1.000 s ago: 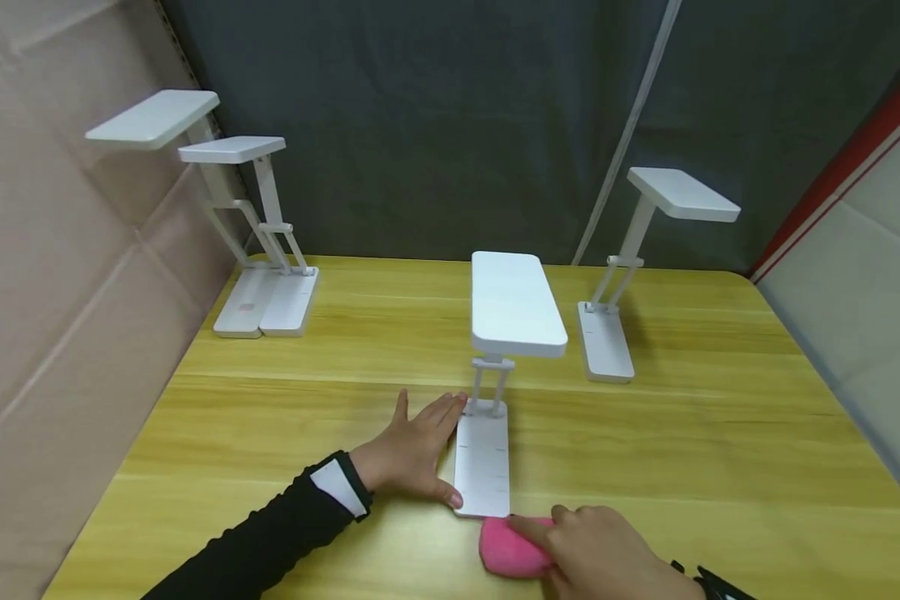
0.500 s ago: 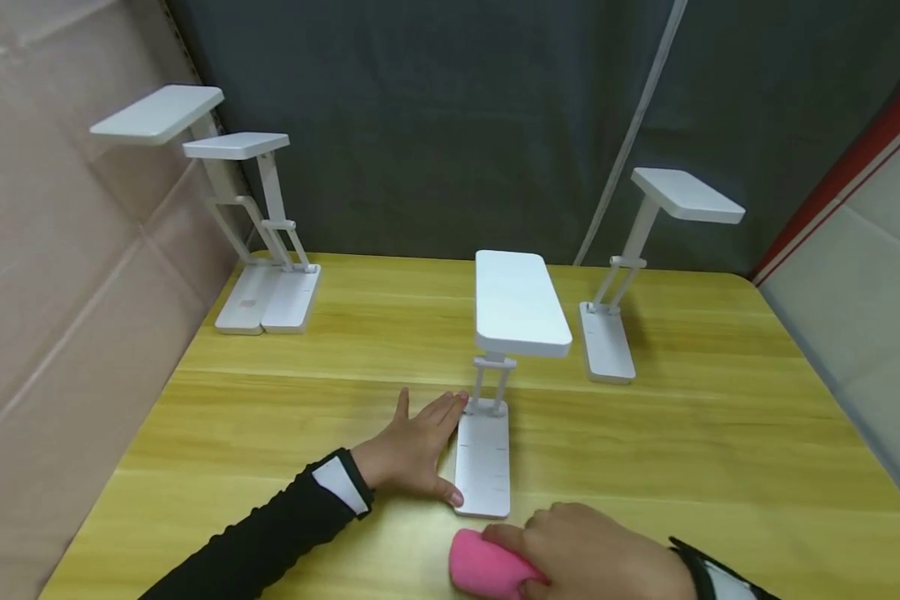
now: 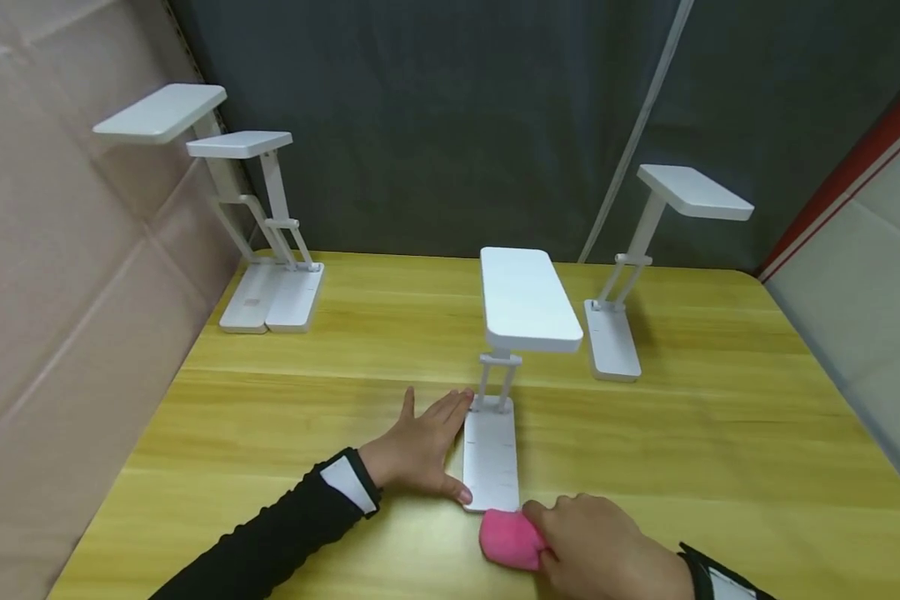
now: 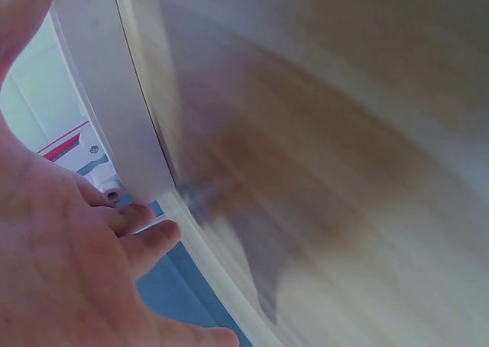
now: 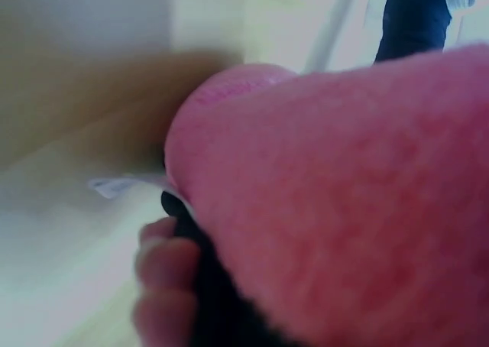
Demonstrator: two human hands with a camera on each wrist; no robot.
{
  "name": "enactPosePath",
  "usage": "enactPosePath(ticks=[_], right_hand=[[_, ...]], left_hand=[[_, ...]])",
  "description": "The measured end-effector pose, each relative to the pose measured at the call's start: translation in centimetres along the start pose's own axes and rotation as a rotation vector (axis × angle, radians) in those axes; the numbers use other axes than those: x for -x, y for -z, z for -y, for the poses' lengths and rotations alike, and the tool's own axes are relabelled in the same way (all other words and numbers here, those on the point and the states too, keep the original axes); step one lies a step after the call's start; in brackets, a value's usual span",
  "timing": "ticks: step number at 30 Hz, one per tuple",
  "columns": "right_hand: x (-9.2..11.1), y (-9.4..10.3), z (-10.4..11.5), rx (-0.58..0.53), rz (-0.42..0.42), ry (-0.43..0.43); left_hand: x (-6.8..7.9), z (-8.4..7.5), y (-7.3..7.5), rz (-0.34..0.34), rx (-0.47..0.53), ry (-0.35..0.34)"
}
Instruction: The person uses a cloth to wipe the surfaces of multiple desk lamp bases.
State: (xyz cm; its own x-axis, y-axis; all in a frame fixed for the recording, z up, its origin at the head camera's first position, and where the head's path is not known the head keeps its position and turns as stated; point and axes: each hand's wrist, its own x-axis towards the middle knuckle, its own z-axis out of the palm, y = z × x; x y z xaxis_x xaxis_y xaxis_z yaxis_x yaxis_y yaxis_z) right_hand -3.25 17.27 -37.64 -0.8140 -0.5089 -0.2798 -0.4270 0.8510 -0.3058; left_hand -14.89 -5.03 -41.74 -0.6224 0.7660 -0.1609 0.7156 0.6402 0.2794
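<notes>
In the head view a white folding desk lamp (image 3: 491,458) stands in the middle of the table, its flat head raised on a hinged arm. My left hand (image 3: 418,446) lies along the left side of its base, fingers straight and thumb spread toward the front corner. In the left wrist view the same hand (image 4: 69,248) is beside the white base (image 4: 114,87). My right hand (image 3: 603,546) grips a bundled pink cloth (image 3: 510,540) right at the base's front edge. The fuzzy cloth (image 5: 344,186) fills much of the right wrist view, with curled fingers (image 5: 166,274) behind it.
Two similar white lamps (image 3: 292,300) stand side by side at the back left, and another lamp (image 3: 612,342) stands at the back right. The wooden table (image 3: 390,333) ends at a dark curtain (image 3: 420,125). A pale cloth wall (image 3: 60,275) borders its left side.
My right hand drew the pink cloth left and toward me, then brought it back up to the front of the lamp base. My left hand stays at the base; the view shifts slightly.
</notes>
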Motion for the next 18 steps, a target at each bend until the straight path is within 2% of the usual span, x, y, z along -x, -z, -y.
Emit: enactPosePath(ticks=[3, 7, 10, 13, 18], right_hand=[[0.6, 0.2, -0.8, 0.014, -0.001, -0.025], [1.3, 0.6, -1.9, 0.048, -0.024, -0.023], [1.7, 1.4, -2.2, 0.050, -0.011, -0.010], [1.5, 2.2, -1.4, 0.020, 0.051, 0.015], [-0.8, 1.9, 1.1, -0.057, 0.151, 0.054]], left_hand=[[-0.2, -0.1, 0.1, 0.008, 0.006, 0.002], [-0.3, -0.3, 0.1, 0.014, 0.012, 0.007], [-0.4, -0.3, 0.1, 0.017, 0.014, 0.010], [-0.4, -0.2, 0.2, 0.018, 0.007, 0.015], [-0.4, -0.3, 0.1, 0.003, 0.013, -0.001]])
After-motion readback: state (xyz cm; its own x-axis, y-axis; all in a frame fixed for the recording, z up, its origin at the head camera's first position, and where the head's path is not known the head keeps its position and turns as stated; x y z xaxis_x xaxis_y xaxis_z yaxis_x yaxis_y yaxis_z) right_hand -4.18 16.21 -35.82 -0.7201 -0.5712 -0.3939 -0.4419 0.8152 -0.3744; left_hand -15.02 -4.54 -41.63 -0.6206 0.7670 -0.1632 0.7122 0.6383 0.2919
